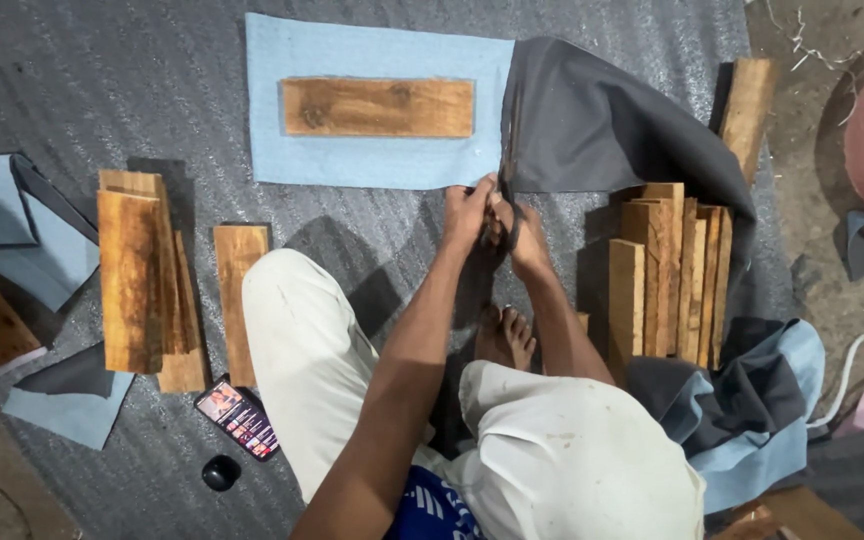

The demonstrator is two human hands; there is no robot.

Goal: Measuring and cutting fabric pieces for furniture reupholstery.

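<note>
White-trousered knees (552, 450) fill the bottom of the head view, with a bare foot (504, 335) showing between them on the grey floor covering (132, 90). Both forearms reach forward and meet at the near edge of a light blue felt sheet (382, 60). The left hand (469, 212) pinches that edge where the sheet folds over to its dark grey underside (602, 125). The right hand (520, 232) is closed around what looks like a pair of scissors (508, 165), though the dim light blurs the blades. A wooden plank (378, 107) lies flat on the blue sheet. Stacked planks (142, 280) sit to the left, another bundle of planks (672, 270) to the right, and a phone (238, 417) lies beside the left knee.
</note>
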